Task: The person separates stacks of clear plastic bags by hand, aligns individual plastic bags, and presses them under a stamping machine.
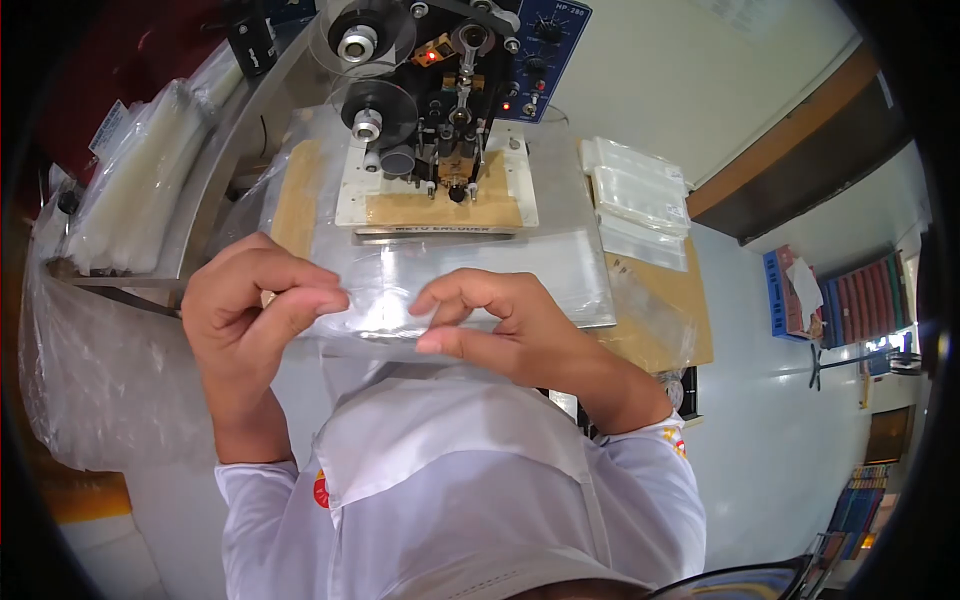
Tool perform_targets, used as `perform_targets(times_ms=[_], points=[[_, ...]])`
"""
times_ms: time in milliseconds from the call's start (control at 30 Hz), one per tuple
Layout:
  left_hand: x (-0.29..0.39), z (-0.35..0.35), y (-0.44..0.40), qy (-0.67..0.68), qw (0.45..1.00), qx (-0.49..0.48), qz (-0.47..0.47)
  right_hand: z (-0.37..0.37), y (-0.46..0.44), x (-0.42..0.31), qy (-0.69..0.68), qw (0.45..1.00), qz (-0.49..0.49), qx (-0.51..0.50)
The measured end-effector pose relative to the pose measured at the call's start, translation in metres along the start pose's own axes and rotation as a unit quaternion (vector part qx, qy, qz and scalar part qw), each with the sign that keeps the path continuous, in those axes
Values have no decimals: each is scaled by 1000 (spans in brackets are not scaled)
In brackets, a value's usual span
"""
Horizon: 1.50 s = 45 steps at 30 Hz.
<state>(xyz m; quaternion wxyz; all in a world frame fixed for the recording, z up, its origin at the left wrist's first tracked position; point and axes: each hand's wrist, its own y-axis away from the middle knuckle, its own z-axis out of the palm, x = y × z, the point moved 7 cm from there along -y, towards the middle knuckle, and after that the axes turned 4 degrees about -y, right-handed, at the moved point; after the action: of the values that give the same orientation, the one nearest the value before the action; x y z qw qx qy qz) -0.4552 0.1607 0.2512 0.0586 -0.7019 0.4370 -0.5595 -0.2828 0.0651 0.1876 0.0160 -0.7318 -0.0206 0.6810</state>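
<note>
My left hand [265,310] is closed in a pinch, thumb against forefinger, at the edge of a clear plastic bag [380,318]. Glare makes the bag's outline hard to trace. To the right, my right hand [490,325] has its fingers curved and its thumb apart from them, near the bag's other side. Both hands are over the front edge of the metal plate [560,275]. Just beyond them stands a coding machine [440,120] with two reels and a white base.
A blue control box [545,60] adjoins the machine. Packs of clear bags [640,195] lie right on a brown board [690,290]. More plastic bags [140,190] rest on a metal shelf at left. Loose plastic sheeting [110,370] hangs below. Binders [870,300] stand far right.
</note>
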Motion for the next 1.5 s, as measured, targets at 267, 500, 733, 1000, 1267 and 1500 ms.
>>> perform_targets(times_ms=[267,500,733,1000,1267,1500], points=[[-67,39,5,157,982,65,-88,-47,-2,-21,349,920,-151,98],[-134,112,9,145,964,-51,-217,-136,-41,-20,371,876,-182,248],[-131,108,15,114,966,-59,-226,-145,-72,-83,484,680,-368,409],[-136,104,20,129,963,-51,-231,-138,-73,-90,564,579,-427,405],[-133,106,21,136,966,-63,-210,-143,-72,-91,554,596,-406,416],[-129,104,22,127,966,-64,-215,-149,-75,-85,550,603,-394,423]])
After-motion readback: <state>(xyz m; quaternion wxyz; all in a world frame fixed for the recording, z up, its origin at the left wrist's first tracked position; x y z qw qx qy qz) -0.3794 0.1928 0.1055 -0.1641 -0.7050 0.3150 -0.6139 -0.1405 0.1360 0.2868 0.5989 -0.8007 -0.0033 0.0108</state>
